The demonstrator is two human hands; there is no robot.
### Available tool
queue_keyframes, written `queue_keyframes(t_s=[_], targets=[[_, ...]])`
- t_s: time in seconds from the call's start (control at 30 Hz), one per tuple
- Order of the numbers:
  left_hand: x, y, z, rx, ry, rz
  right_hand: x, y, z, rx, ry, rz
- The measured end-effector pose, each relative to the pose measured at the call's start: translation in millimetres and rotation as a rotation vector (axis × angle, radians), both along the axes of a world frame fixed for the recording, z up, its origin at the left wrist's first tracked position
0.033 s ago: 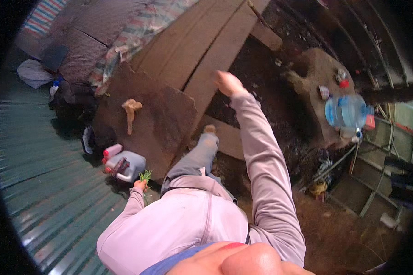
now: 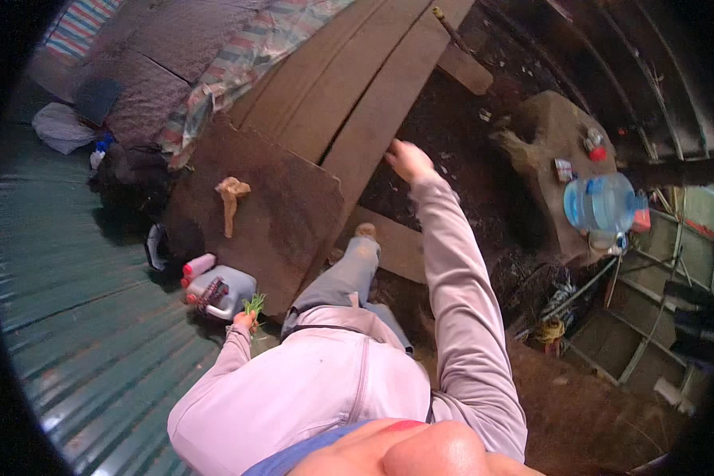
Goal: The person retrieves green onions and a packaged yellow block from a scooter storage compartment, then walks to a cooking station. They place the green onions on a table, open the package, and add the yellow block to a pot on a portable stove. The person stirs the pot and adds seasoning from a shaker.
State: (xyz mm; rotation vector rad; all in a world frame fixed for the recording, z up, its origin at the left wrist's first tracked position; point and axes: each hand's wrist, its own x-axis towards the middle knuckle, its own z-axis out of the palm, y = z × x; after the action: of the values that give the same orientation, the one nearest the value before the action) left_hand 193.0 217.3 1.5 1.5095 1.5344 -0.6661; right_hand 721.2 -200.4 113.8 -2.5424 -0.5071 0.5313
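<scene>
Left hand (image 2: 246,319): fingers were closed around a small bunch of slender green leaves (image 2: 254,304), tips fanning out beyond them. Bunch judged light, limp, easily bruised; best held loosely, low on the stems. Pale, boxy plastic jug (image 2: 236,289) stood just beyond and left of these fingers. Left forearm lay low beside the torso. Right arm reached well forward, its hand (image 2: 412,163) at the long brown wooden plank's (image 2: 373,119) edge; could not tell whether those fingers gripped anything.

The right arm (image 2: 464,270) extends forward, its right hand (image 2: 411,161) at the counter's (image 2: 385,103) right edge, fingers partly curled. The left forearm (image 2: 228,355) angles outward, its left hand (image 2: 245,319) closed near the counter's near corner.
</scene>
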Motion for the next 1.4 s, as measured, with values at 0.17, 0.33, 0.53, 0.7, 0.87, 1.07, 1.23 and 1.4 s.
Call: queue_keyframes(t_s=[0.17,0.33,0.53,0.7,0.87,1.07,1.23,1.4], targets=[[171.3,21.6,41.3,-0.101,-0.207,-0.080,-58.0,-128.4,-64.9,0.133,0.198,-0.412],[427.7,5.8,46.4,-0.197,-0.354,-0.138,-279.4,-329.4,-65.1,-0.538,0.730,-1.039],[768.6,-46.6,87.3,-0.239,-0.692,-0.361,-268.4,-221.2,-15.6,-0.296,1.072,-1.726],[899.9,-69.3,114.1,-0.402,-0.624,-0.628,-51.7,-207.6,-36.7,-0.067,0.728,-1.639],[975.3,27.0,105.3,-0.065,-0.524,-0.923,382.3,-60.5,5.7,0.193,0.087,-0.919],[942.2,146.6,131.7,-0.063,-0.398,-0.394,695.7,139.8,103.5,0.399,0.133,-0.509],[892.6,184.4,126.8,-0.066,-0.036,-0.161,796.9,213.0,117.0,0.251,0.085,-0.079],[1007.8,189.6,125.9,-0.106,-0.020,-0.122,774.7,132.3,37.1,0.258,0.126,-0.524]])
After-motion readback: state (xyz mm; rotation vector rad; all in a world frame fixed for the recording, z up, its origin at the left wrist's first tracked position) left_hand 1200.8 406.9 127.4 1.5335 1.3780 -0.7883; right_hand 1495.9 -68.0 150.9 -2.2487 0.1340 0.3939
